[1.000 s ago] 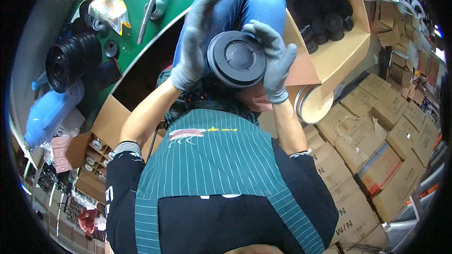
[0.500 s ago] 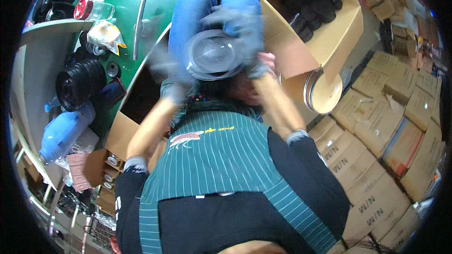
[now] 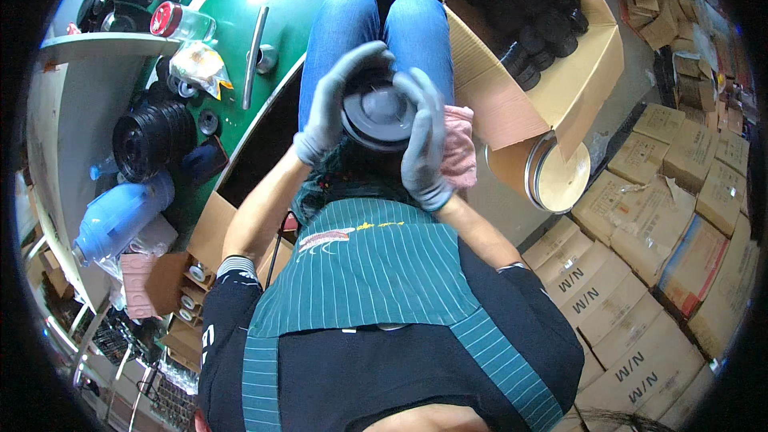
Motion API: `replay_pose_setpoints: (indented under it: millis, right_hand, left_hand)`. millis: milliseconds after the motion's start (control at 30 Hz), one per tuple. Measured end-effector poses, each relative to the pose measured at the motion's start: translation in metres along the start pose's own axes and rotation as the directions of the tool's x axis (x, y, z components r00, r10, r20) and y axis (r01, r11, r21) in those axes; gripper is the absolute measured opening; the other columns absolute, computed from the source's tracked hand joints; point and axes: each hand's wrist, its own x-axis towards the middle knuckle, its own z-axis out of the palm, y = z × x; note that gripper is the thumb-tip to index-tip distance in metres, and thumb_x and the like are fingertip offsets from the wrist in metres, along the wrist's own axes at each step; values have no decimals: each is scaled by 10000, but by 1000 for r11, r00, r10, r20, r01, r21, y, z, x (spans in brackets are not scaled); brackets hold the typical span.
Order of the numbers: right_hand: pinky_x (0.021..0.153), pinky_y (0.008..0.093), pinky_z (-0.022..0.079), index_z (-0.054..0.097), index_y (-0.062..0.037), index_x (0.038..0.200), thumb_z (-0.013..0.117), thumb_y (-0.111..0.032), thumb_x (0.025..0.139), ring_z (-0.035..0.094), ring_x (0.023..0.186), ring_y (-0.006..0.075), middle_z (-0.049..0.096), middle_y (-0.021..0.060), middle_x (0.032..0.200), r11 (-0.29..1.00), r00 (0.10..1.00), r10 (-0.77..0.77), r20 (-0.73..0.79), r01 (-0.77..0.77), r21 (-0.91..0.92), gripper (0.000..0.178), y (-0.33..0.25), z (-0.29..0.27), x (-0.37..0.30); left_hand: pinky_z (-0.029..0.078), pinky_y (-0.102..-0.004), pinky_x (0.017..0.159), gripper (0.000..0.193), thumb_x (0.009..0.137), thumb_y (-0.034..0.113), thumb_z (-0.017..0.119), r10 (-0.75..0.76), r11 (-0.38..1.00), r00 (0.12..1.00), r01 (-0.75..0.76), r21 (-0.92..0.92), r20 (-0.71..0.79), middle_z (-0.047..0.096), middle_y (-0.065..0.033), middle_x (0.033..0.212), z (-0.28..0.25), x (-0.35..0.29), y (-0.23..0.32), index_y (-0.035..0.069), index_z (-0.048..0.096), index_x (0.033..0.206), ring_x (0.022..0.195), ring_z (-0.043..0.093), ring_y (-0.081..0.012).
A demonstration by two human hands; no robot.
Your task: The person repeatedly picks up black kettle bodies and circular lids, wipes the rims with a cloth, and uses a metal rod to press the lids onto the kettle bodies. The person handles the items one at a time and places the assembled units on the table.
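Observation:
Between my gloved hands, over my lap, is a black round lid-like part (image 3: pixel 379 118) with a raised middle; its exact kind I cannot make out. My left hand (image 3: pixel 328 104), in a grey glove, curves around its left and far edge. On the right edge, the fingers of my right hand (image 3: pixel 426 132), gloved the same way, press against it and look slightly blurred. A pink cloth (image 3: pixel 459 146) lies by my right leg, beside the right hand. The underside of the black part is hidden.
A cardboard box (image 3: pixel 578 80) with black parts stands at the right, near a round tub (image 3: pixel 564 174). On the green table (image 3: pixel 232 0) are a metal tube (image 3: pixel 255 58), a red-lidded jar (image 3: pixel 184 22) and stacked black discs (image 3: pixel 148 140). Stacked cartons (image 3: pixel 624 296) fill the right side.
The round part I hold now shows a black, ringed face instead of a pale, shiny one. My left hand has come in from the left onto its edge; the right hand has dropped nearer.

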Motion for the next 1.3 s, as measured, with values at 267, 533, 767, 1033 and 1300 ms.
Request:
replay_pose_setpoints:
  millis: [267,533,767,1033,1300]
  right_hand:
    - [1172,418,507,606,24,1436,489,-304,1121,654,1325,301,668,214,1426,825,973,-121,195,-11,565,470,-34,-49,78]
    - [1068,375,565,725,13,1236,344,-298,1202,756,1153,260,783,161,1231,948,996,-83,-24,87,305,493,51,-2,83]
    - [1127,390,515,702,-5,1299,145,-654,1145,712,1205,261,758,169,1275,762,987,107,118,-158,628,869,65,-32,109]
    - [1157,456,516,684,-4,1341,125,-833,1046,695,1232,310,743,197,1310,511,885,347,311,-456,729,1042,58,1,65]
    - [1146,408,508,631,24,1405,136,-611,1163,678,1244,255,723,178,1338,674,941,287,179,-331,660,841,-10,-23,62]
  left_hand:
    - [312,-493,1287,1167,960,931,218,181,983,959,-170,69,-219,496,-223,1617,63,-32,111,24,287,1691,1527,455,-339]
    - [379,-432,1238,840,1133,658,237,184,977,913,-129,170,-364,612,-184,1494,35,-36,41,3,434,1620,1392,582,-283]
    - [281,-437,1280,950,1089,749,258,168,984,929,-140,107,-331,564,-213,1540,-23,22,9,-26,365,1629,1456,505,-296]
    - [270,-465,1312,940,1083,759,288,235,971,955,-221,91,-184,552,-196,1570,-1,34,0,13,378,1649,1496,493,-318]
    - [299,-469,1305,938,1068,779,327,150,981,943,-179,-74,-297,576,-179,1547,19,14,28,43,408,1644,1466,532,-301]
